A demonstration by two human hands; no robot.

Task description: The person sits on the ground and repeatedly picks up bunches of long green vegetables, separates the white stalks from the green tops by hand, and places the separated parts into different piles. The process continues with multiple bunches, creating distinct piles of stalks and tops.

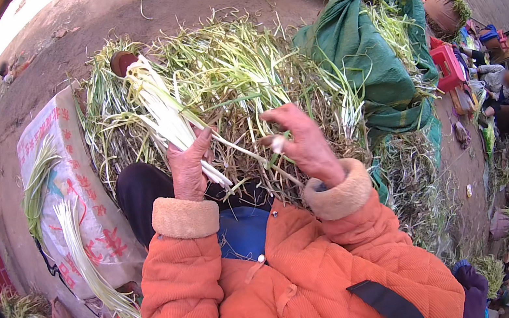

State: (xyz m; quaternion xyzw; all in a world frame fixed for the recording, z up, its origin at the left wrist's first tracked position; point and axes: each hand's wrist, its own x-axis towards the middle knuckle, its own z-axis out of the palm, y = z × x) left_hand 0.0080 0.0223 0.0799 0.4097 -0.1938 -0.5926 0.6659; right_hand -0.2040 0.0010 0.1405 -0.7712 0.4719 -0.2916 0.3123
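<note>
My left hand grips a bundle of long white stalks with pale yellow-green tips, possibly blanched garlic shoots. The tips point away from me, and the cut-looking white ends stick out below the hand. One longer stalk slants from the bundle toward the right. My right hand is blurred, thumb and forefinger spread apart; a small white patch shows at the fingers, and I cannot tell whether it is tape or a plant scrap. Beneath both hands lies a broad heap of unsorted shoots with brown, withered leaves.
On my left, a printed woven sack carries a bunch of white stalks and a greener bunch. A green woven sack full of shoots stands at the right. Beyond are a pink plastic stool and a seated person.
</note>
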